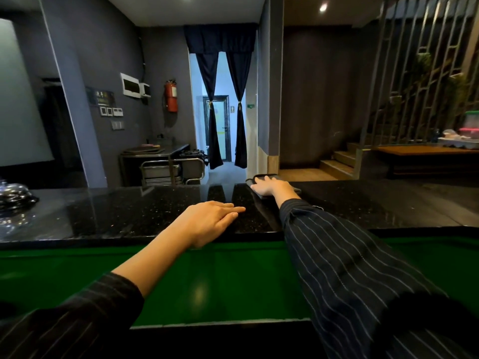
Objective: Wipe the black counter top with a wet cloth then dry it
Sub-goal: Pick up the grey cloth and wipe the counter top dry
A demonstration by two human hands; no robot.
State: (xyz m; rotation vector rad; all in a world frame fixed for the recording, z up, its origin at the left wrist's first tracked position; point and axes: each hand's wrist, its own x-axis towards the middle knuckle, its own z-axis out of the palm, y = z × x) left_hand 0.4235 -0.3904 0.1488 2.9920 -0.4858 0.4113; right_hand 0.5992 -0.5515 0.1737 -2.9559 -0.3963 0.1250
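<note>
Black counter top (pixel 155 211) carries both hands: right hand (pixel 272 187) pressed flat, fingers straight, on dark cloth (pixel 261 177) at its far edge; left hand (pixel 207 220) flat, empty.

The one head-worn wide-angle view looks forward and slightly downward from behind a glossy green lower ledge (pixel 207 281), close over the speckled black stone counter top (pixel 129 213), facing across it toward a dark-curtained doorway (pixel 223 112).
</note>
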